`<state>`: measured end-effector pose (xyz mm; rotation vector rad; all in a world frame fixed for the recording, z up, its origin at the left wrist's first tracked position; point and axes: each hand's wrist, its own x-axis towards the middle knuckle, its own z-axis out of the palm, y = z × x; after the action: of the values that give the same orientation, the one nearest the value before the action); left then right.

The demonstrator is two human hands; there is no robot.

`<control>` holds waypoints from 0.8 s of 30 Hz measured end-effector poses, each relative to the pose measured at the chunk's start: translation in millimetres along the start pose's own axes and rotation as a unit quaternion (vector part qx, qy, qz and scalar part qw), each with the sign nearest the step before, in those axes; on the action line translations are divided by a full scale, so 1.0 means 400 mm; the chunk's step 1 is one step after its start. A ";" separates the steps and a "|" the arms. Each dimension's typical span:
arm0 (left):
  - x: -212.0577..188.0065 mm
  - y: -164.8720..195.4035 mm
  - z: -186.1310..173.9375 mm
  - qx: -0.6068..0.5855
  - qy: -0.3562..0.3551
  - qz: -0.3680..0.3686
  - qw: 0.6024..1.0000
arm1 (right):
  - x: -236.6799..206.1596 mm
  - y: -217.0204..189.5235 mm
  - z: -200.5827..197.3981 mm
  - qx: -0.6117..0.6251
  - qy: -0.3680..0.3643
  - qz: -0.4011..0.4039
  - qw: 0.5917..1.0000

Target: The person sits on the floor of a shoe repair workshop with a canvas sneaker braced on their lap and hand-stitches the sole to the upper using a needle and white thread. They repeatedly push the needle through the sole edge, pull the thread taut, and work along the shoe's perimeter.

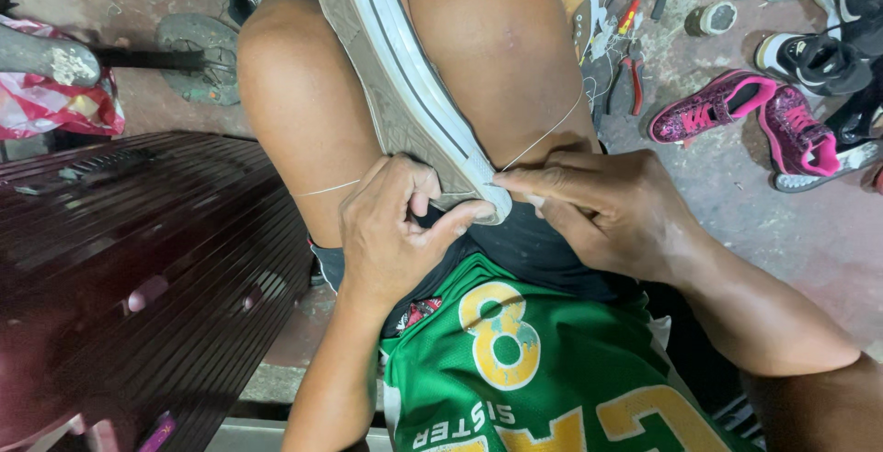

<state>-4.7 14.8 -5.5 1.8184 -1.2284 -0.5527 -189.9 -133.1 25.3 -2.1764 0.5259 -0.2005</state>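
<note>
Green jersey (552, 378) with yellow lettering closest to the lens, dark shorts (533, 250) just above it. Beyond that, white canvas sneaker (405, 93) clamped sole-outward between two bare knees, toe end pointing down toward the lap. Left hand (391, 231) curled around the toe of the sneaker, thumb and forefinger pinched nearly closed against the rubber edge, other fingers folded under. Right hand (589, 208) touching the same toe from the other side, fingertips (515, 181) pressed together on a pale thread (543, 135); what else sits in that pinch, cannot tell. Thread running taut from the pinch up across the right knee, a second strand stretched across the left thigh (326, 188). Dark slatted wooden bench (138, 250) to the left. Concrete floor (782, 231) to the right, with a pair of pink glittery sneakers (754, 116), a black-and-white sneaker (814, 61), red-handled pliers (633, 70) and another white sneaker (578, 6) near the knee. Red-and-white plastic bag (55, 107) at far left.
</note>
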 end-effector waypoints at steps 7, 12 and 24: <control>0.020 0.009 -0.003 0.001 -0.015 -0.041 0.999 | 0.023 -0.042 -0.039 -0.140 -0.008 -0.050 0.989; 0.045 -0.007 -0.004 0.010 -0.016 -0.031 0.999 | 0.074 -0.028 -0.042 -0.186 -0.050 -0.071 0.979; 0.017 -0.023 -0.051 0.034 -0.003 0.045 0.998 | 0.123 0.006 -0.041 -0.105 -0.078 -0.114 0.985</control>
<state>18.0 18.2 -1.7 1.8087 -1.3410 -0.4719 -151.8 -167.8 31.2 -2.4339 0.2168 -0.1001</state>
